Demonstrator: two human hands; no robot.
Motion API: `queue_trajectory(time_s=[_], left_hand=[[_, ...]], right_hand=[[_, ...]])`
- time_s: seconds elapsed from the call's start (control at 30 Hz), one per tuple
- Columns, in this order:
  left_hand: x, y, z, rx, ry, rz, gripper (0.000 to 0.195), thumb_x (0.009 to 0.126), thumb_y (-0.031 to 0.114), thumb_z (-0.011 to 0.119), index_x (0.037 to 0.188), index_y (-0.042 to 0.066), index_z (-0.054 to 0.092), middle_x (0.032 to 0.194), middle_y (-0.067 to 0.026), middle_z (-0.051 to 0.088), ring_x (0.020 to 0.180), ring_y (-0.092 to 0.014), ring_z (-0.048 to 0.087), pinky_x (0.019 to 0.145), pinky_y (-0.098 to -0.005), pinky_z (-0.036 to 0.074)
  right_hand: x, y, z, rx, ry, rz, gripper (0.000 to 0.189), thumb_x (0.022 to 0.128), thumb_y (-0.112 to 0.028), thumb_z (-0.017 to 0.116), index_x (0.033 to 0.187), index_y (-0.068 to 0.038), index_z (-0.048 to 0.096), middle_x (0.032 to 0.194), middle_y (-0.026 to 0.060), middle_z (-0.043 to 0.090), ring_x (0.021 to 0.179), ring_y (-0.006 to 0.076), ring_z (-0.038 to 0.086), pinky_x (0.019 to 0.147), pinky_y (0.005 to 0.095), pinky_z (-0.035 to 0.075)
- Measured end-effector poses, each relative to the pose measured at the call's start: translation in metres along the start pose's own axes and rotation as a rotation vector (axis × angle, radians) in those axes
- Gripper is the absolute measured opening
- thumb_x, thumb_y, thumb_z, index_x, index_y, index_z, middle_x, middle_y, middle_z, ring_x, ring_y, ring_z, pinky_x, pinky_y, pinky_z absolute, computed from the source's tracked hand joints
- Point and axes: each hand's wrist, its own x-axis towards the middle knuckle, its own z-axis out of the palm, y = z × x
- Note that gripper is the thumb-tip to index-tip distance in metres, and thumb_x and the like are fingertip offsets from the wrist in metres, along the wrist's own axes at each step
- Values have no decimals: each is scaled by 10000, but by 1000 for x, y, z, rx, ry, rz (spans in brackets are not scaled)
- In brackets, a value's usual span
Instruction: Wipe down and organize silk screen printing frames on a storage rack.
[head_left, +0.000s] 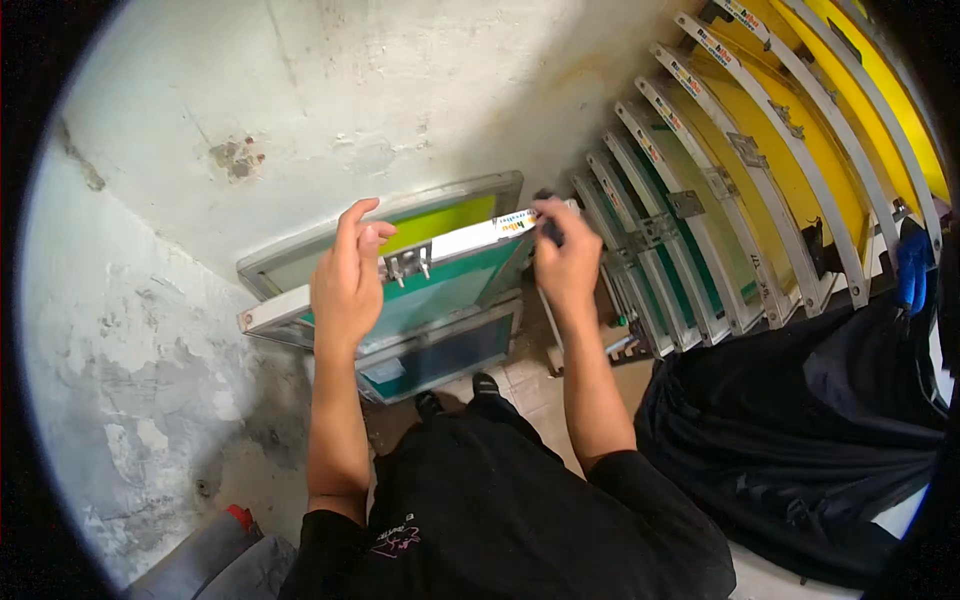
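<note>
Before me stands a metal-framed screen-printing frame (461, 241) with green mesh, a metal bracket (407, 262) with bolts and a label with writing on its top edge. My left hand (349, 281), fingers apart and curved, is at the frame's top edge beside the bracket; whether it touches is unclear. My right hand (568, 255) is curled at the right end of that edge, near the label, with a small black object (553, 231) at its fingers. Whether it grips the object or the frame cannot be told.
Behind stands a frame with yellow-green mesh (442, 223); a darker screen (450, 352) is below. Several screens (750, 161) line the right in a row. Black cloth (780, 420) hangs at right, near a blue item (913, 266). A stained wall (315, 97) borders the back and left.
</note>
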Motion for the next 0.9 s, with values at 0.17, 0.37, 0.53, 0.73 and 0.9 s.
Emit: queue_trajectory(time_s=[0.17,0.37,0.53,0.73,0.9], left_hand=[[5,12,4,-536,-138,1,311,990,219,702,1220,10,687,1305,-151,675,1051,-248,696,959,-370,527],[5,31,17,-553,-383,-137,150,1007,126,689,1054,-15,701,849,-59,749,806,-102,688,748,-274,543],[5,46,28,-652,-370,-205,124,1042,93,648,978,-12,626,741,-27,642,672,-82,586,622,-253,489],[3,103,-1,-737,-227,-136,149,1003,117,716,972,27,602,720,6,621,644,-52,549,588,-226,436],[-27,128,-69,-834,-27,-65,186,994,83,699,1081,18,548,760,-94,676,654,-114,608,574,-251,472]], right_hand=[[-59,-40,48,368,-170,-77,353,774,96,594,1096,13,714,1150,208,746,1060,321,746,945,375,558],[-66,24,-3,551,-196,202,68,896,2,724,949,7,765,1026,123,752,938,213,701,915,344,536],[-76,120,-35,450,107,423,322,911,5,706,1230,-11,660,1191,100,688,1112,205,629,1012,339,477],[-123,184,4,238,-313,373,860,751,-146,893,1498,-24,485,1439,223,512,1369,370,496,1163,446,391],[-117,187,4,279,-318,280,667,788,-158,874,1373,-8,591,1327,221,614,1255,369,600,1049,435,481]])
